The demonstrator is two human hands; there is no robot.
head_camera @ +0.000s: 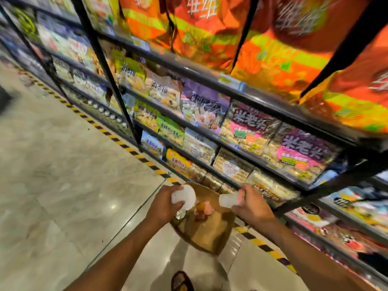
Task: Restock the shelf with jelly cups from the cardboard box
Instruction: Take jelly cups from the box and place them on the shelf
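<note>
A brown cardboard box (207, 234) sits on the floor below my hands, with a few orange and pink jelly cups (202, 210) visible inside. My left hand (165, 203) grips a whitish jelly cup (184, 196) above the box's left side. My right hand (252, 203) holds another pale jelly cup (227, 200) by its end, above the box's right side. The dark metal shelf (210, 135) rises just beyond and to the right. The view is motion-blurred.
Shelf levels hold snack packets (247, 122) and large orange bags (210, 28) on top. A yellow-and-black striped tape (117, 139) runs along the shelf base on the grey tiled floor (52, 164). My foot (181, 281) shows near the bottom edge.
</note>
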